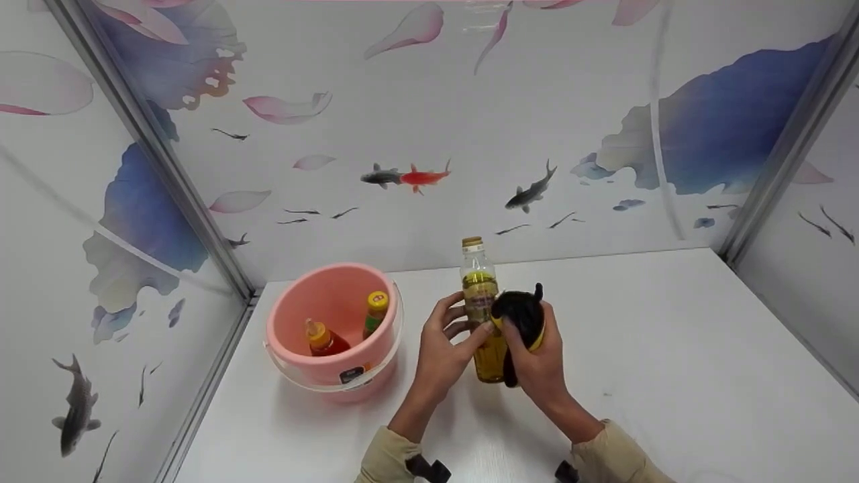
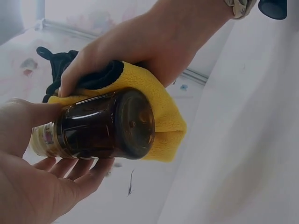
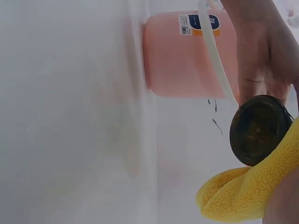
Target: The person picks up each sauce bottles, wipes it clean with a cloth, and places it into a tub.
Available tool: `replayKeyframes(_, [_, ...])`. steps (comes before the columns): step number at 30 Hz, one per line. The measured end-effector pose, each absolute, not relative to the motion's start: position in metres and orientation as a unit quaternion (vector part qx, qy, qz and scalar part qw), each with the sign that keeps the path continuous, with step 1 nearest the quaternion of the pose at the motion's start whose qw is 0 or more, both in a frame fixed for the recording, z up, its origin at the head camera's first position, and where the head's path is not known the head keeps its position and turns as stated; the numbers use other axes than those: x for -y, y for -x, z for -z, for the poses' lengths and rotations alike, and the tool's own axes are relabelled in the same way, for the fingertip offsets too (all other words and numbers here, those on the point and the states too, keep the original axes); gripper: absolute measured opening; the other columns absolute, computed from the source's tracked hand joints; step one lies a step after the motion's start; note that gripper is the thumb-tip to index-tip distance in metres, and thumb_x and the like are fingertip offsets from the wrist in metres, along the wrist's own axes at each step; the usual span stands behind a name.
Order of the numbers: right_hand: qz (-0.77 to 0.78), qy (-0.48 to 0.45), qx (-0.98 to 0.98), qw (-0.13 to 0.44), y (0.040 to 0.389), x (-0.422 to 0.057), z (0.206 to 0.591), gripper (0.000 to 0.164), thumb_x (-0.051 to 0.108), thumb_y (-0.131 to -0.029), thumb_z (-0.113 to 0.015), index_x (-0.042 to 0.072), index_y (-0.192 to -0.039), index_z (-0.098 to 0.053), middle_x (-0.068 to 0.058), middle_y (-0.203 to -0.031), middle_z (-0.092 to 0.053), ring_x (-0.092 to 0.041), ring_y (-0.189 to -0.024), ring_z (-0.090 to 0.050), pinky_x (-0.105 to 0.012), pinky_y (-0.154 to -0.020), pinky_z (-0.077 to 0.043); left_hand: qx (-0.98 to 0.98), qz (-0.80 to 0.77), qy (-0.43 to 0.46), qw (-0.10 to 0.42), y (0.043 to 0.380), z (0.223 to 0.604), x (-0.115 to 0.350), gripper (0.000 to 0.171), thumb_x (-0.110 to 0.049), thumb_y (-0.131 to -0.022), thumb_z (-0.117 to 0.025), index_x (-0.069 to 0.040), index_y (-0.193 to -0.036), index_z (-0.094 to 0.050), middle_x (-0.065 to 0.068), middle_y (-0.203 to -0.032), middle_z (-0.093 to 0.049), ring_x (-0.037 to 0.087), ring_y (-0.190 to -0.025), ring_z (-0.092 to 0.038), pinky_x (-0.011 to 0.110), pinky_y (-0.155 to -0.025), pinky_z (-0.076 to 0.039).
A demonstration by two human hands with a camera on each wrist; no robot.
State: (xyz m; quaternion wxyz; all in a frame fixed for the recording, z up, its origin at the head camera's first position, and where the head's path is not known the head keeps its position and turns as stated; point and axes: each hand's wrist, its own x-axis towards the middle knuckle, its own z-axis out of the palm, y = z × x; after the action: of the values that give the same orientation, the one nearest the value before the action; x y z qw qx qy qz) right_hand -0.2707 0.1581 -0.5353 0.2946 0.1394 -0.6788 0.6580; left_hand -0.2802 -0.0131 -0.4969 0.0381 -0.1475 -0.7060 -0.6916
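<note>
A clear bottle of yellow oil [image 1: 480, 288] with a gold cap is held up over the table, its base showing in both wrist views. My left hand [image 1: 443, 349] grips it from the left, thumb on one side and fingers round the other. In my right hand [image 1: 542, 359] is a folded cloth [image 1: 523, 312], black on one face and yellow on the other. The cloth's yellow fluffy side [image 2: 161, 112] lies against the bottle's side in the left wrist view, and its yellow fold [image 3: 233, 196] hangs by the base in the right wrist view.
To the left stands a pink bucket [image 1: 278, 329] with a white handle [image 1: 302, 384]. Inside are a bottle with an orange cap [image 1: 322, 337] and one with a yellow cap [image 1: 377, 303]. Walls printed with fish and petals enclose the white table [image 1: 671, 349].
</note>
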Motion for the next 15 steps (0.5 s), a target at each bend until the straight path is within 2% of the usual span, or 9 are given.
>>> replayKeyframes(10, [-0.653,-0.134,0.689,0.285,0.2695,-0.1569,0.5367,0.046,0.006,-0.104,-0.071,0.007,-0.146,-0.052,-0.003,-0.131,-0.065,-0.020,-0.112,-0.070,-0.026,-0.094,-0.061,0.715,0.682,0.152,0.004,0.2793,0.4956,0.0142,0.068,-0.034,-0.098,-0.083,-0.018,-0.154,-0.048,0.008,-0.145,-0.067,0.025,-0.126,-0.070,0.047,-0.112,-0.057])
replayKeyframes(15, [-0.647,-0.123,0.698,0.280,0.2690,-0.1578,0.5364,0.048,0.008,-0.104,-0.071,0.008,-0.148,-0.052,-0.002,-0.134,-0.065,-0.020,-0.114,-0.068,-0.025,-0.095,-0.060,0.735,0.660,0.156,-0.012,0.2788,0.4985,0.0118,0.074,-0.037,-0.096,-0.083,-0.019,-0.156,-0.043,0.009,-0.150,-0.062,0.026,-0.133,-0.066,0.052,-0.118,-0.052])
